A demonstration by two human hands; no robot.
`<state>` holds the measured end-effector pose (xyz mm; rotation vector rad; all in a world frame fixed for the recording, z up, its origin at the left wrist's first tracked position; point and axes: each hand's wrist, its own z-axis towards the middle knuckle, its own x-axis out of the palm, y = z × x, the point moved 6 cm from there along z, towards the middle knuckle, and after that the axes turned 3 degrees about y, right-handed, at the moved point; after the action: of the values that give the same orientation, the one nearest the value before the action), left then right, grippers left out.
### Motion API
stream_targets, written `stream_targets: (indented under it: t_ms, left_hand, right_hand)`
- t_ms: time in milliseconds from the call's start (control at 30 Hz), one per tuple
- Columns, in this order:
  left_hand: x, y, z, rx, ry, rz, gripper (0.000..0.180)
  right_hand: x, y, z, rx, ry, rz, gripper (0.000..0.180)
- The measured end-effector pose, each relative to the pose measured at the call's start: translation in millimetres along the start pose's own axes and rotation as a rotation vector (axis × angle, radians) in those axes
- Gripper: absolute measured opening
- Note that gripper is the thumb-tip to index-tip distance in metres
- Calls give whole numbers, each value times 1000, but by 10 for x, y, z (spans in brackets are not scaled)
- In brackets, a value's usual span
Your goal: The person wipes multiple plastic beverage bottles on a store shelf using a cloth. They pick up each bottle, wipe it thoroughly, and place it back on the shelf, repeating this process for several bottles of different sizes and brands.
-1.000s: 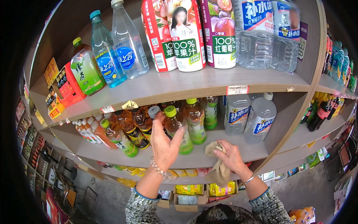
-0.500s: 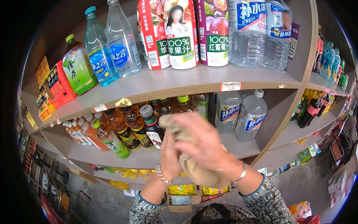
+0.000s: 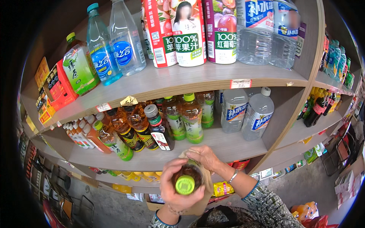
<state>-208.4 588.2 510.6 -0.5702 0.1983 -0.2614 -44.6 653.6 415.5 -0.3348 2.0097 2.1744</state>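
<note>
A drink bottle with a bright green cap (image 3: pixel 185 184) and dark brown contents is upright below the middle shelf, its cap turned toward me. My left hand (image 3: pixel 169 187) wraps round its upper part from the left. My right hand (image 3: pixel 207 157) grips a tan cloth (image 3: pixel 205 186) against the bottle's far and right side; part of the cloth hangs down on the right. The bottle's lower part is hidden. Just beyond my hands, a dark bottle with a grey cap (image 3: pixel 160 129) and several green-labelled tea bottles (image 3: pixel 191 119) stand on the middle shelf.
Large clear bottles (image 3: pixel 258 116) stand on the middle shelf's right side. The upper shelf (image 3: pixel 167 80) overhangs it and bears juice and water bottles. Yellow packets (image 3: pixel 222 189) lie low behind my right forearm. A folding chair (image 3: pixel 85 209) stands at the lower left.
My hands have come down and apart from before the shelf. A green-capped bottle now shows in my left hand; the cloth has shifted to its right side.
</note>
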Motion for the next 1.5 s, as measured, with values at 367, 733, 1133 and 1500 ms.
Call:
stream_targets:
  t_ms: [367,733,1133,1500]
  left_hand:
    - [-282,-709,-38,355,-504,-65,47]
    - [-719,-356,-151,146,-55,229,76]
    - [-1515,839,485,-177,-420,377,58]
    - [-1494,940,434,94,-341,963,83]
  right_hand:
    - [813,395,-778,397,470,1821,67]
    - [815,664,-1058,436,273,1119,45]
    - [-732,920,-718,-469,-712,-476,39]
    - [-349,73,-593,-227,-86,-1061,89]
